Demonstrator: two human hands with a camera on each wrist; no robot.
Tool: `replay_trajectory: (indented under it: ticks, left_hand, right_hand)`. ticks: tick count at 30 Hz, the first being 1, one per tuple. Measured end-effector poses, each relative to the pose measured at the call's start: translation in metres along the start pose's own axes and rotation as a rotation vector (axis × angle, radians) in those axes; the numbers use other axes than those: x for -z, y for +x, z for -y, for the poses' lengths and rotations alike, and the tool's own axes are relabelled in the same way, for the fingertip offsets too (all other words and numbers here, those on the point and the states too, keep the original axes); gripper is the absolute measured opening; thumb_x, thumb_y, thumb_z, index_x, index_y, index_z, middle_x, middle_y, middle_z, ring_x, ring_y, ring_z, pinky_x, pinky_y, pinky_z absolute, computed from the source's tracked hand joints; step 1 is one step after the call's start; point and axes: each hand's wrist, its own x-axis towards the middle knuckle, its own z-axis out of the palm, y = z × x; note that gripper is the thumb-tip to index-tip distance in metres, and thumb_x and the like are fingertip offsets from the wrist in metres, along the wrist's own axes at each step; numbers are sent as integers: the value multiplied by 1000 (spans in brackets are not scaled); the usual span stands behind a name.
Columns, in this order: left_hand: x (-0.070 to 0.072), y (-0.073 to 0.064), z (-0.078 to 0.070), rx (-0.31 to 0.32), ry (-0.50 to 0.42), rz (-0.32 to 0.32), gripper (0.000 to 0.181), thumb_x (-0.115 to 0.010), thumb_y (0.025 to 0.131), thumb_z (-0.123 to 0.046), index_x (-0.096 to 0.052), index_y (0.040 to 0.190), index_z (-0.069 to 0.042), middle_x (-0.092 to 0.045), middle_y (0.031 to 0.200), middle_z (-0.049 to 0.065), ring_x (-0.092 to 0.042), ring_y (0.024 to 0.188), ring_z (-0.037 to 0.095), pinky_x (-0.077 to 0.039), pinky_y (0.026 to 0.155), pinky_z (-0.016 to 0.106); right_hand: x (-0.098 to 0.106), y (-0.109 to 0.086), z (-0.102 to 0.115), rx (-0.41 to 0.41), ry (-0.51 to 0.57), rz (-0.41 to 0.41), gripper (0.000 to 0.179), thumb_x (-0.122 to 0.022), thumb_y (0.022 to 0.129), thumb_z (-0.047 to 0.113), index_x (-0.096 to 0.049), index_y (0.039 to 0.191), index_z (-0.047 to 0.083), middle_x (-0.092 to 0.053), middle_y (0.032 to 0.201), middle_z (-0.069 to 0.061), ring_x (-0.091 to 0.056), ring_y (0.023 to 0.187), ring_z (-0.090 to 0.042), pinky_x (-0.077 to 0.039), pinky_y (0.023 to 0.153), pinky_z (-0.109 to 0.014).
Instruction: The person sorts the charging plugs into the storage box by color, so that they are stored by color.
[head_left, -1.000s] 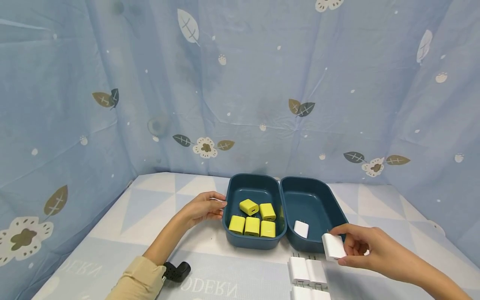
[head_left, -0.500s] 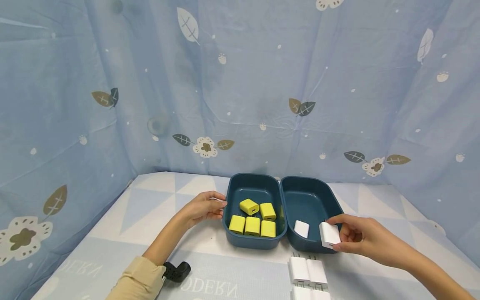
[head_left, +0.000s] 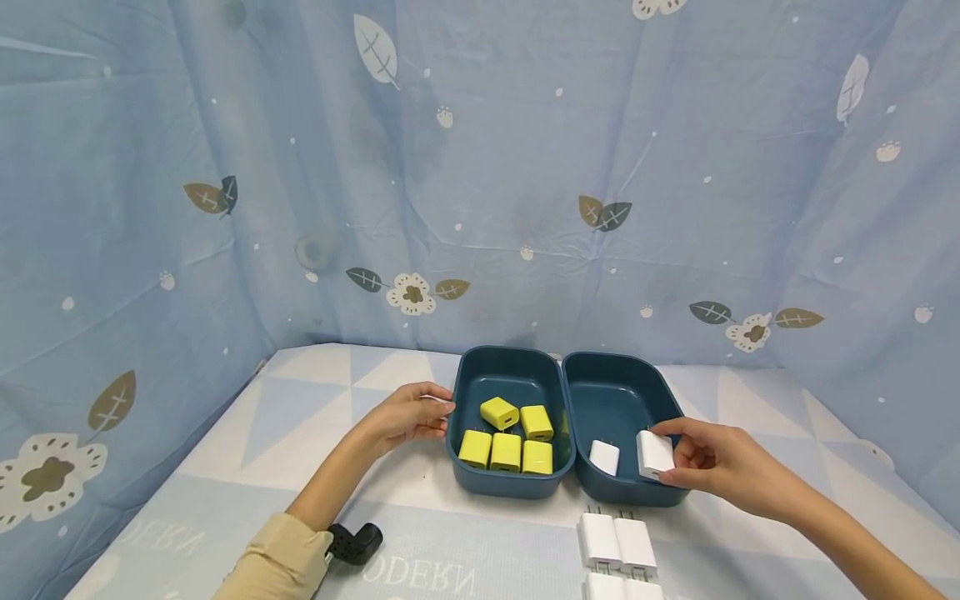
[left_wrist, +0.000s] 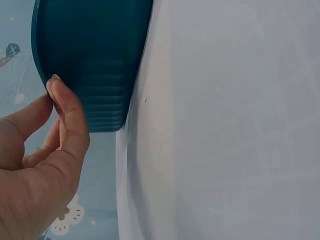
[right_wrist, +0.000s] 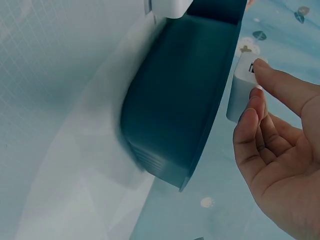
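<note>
My left hand (head_left: 405, 414) holds the left side of a dark blue bin (head_left: 510, 485) at its rim; in the left wrist view its fingertips (left_wrist: 56, 80) meet the rim and outer wall. Inside that bin lie several yellow charger plugs (head_left: 506, 452). Between thumb and fingers, my right hand (head_left: 731, 463) pinches a white charger plug (head_left: 655, 454) over the near right part of a second dark blue bin (head_left: 617, 400). The right wrist view shows this plug (right_wrist: 241, 90) above the rim, its port facing the thumb. Another white plug (head_left: 603, 457) lies inside.
Several white charger plugs (head_left: 600, 540) lie in rows on the patterned tablecloth (head_left: 420, 550), in front of the right bin. A black device (head_left: 356, 543) sits at my left wrist. Behind the bins hangs a blue patterned curtain (head_left: 495, 183).
My right hand has carried the white plug left and away from me, from beside the right bin's near corner to over the bin. The left hand stays in place.
</note>
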Motion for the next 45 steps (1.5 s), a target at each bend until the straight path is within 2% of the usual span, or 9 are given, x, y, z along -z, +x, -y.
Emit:
replay_trajectory:
  ticks: [12, 22, 29, 35, 45]
  left_hand:
    - [-1, -1, -1, 4, 2, -7, 36, -58, 91, -7, -45, 121, 8, -59, 80, 8, -60, 67, 15, -55, 67, 27]
    - [-1, -1, -3, -3, 14, 6, 39, -59, 91, -9, -44, 122, 8, -59, 80, 8, -60, 67, 15, -55, 70, 29]
    - [-1, -1, -2, 8, 2, 0, 38, -59, 90, -9, -45, 121, 7, -59, 80, 8, -60, 68, 16, -55, 69, 29]
    - [-1, 1, -1, 19, 1, -5, 36, -59, 90, -7, -46, 120, 6, -60, 80, 8, -60, 67, 16, -55, 69, 29]
    - [0, 0, -2, -1, 30, -6, 34, -58, 91, -7, -46, 119, 7, -60, 79, 9, -60, 66, 16, -55, 68, 29]
  right_hand:
    - [-7, 8, -5, -45, 38, 74, 50, -73, 79, 36, -56, 118, 8, -54, 70, 5, -52, 56, -10, -44, 51, -23]
    - [-5, 10, -4, -32, 16, 85, 46, -72, 80, 35, -57, 115, 9, -54, 71, 6, -51, 56, -8, -44, 50, -23]
    - [-5, 12, -6, -48, 89, 107, 30, -70, 82, 30, -61, 100, 7, -54, 71, 3, -50, 57, -8, -44, 50, -23]
    - [-6, 11, -7, -60, 91, 114, 31, -70, 82, 30, -62, 101, 7, -54, 71, 3, -51, 58, -9, -44, 51, -23]
    - [-4, 9, -3, -41, 90, 97, 30, -70, 83, 29, -61, 101, 8, -55, 70, 4, -52, 57, -9, -44, 50, -24]
